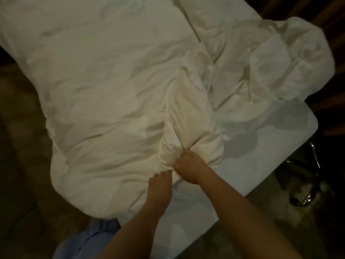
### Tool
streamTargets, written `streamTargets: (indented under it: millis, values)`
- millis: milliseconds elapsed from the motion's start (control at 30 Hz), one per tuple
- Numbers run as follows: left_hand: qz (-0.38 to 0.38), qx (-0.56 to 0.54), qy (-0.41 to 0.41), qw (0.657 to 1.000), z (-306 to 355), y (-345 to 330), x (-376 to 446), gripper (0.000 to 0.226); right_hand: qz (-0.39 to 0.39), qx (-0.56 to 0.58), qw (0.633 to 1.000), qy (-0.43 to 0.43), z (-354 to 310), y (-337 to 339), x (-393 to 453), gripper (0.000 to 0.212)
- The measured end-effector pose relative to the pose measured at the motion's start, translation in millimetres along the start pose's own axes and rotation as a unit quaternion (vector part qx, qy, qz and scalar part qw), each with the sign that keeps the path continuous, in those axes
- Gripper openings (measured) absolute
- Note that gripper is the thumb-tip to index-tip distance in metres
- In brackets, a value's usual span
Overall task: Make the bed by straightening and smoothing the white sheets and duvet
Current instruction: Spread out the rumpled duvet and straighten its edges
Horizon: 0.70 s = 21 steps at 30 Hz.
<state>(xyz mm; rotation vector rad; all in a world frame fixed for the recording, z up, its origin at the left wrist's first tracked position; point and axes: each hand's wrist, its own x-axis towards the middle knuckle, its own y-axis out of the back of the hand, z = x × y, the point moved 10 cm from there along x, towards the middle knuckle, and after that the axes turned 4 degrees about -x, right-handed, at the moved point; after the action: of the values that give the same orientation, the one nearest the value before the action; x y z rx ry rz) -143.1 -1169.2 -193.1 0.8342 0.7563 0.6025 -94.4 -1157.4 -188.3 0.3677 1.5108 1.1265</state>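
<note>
White duvet (104, 86) lies bunched across the bed, spilling over its left edge, with deep folds running to a gathered knot near the foot. Beside it on the right, the fitted sheet (261, 146) is exposed and lies fairly flat over the mattress corner; a second crumpled mass of white bedding (291, 58) sits at the far right. The right hand (188, 169) grips the gathered knot, its fingers curled tight into the cloth. The left hand (160, 186) rests just beside it, fingers reaching under a fold; whether they pinch the fabric cannot be told. Judged step: drawing the duvet toward the foot and across the bare sheet. To do it well, the hands should likely separate along the hem before pulling, since a single bunched grip only deepens the creases. An even, low pull would then spread the cloth. Blue clothing (89, 238) and a metal stand (308, 184) appear at the margins.
</note>
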Motion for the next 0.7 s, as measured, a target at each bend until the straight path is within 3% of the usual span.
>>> streamTargets:
  millis: [100, 167, 367, 467, 600, 700]
  values:
    - [0.059, 0.079, -0.036, 0.995, 28.5, -11.0, -38.3, 0.026, 0.028, 0.007, 0.999, 0.016, -21.2, -15.8, -37.6, 0.025]
    - [0.026, 0.082, 0.004, 0.996, 31.1, -25.2, -57.1, 0.041, 0.03, 0.03, 0.999, 0.017, -32.7, -27.3, -59.9, 0.024]
    - [-0.031, 0.08, 0.052, 0.995, 16.3, -67.1, -104.8, 0.046, 0.015, 0.085, 0.996, 0.0, -79.9, -55.5, -97.4, 0.025]
    - [0.03, 0.091, 0.014, 0.995, 22.2, -62.6, -133.4, 0.036, 0.008, 0.097, 0.995, 0.008, -112.5, -69.1, -109.9, 0.026]
    - [-0.1, 0.121, 0.057, 0.986, -4.9, -110.1, -182.8, 0.039, -0.021, 0.132, 0.991, -0.003, -162.9, -85.9, -135.3, 0.03]
    - [-0.12, 0.179, 0.029, 0.976, -15.7, -116.2, -216.0, 0.037, -0.022, 0.165, 0.986, -0.02, -201.8, -78.8, -154.7, 0.033]
